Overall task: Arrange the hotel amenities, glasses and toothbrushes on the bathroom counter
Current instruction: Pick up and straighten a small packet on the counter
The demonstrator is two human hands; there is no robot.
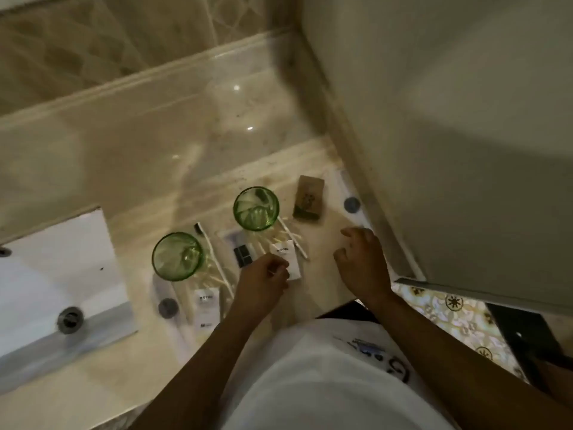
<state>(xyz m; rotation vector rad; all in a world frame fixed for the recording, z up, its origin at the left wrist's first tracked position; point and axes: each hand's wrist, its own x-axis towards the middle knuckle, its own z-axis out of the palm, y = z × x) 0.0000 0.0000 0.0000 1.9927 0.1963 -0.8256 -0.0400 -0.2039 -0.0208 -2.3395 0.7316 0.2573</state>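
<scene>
White amenity packet [290, 259] near worktop's [322, 274] right front edge, pinched in left hand [263, 279] grip; right hand [361, 262] loose, empty. Green glass [256, 209] just behind: careless nudge risks tipping it onto toothbrush [293, 238].

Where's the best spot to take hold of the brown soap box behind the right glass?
Pinch the brown soap box across its two long side edges, coming straight down from above. It lies flat on the counter with bare space on its right; the green glass crowds its left, so stay toward the far end.
</scene>
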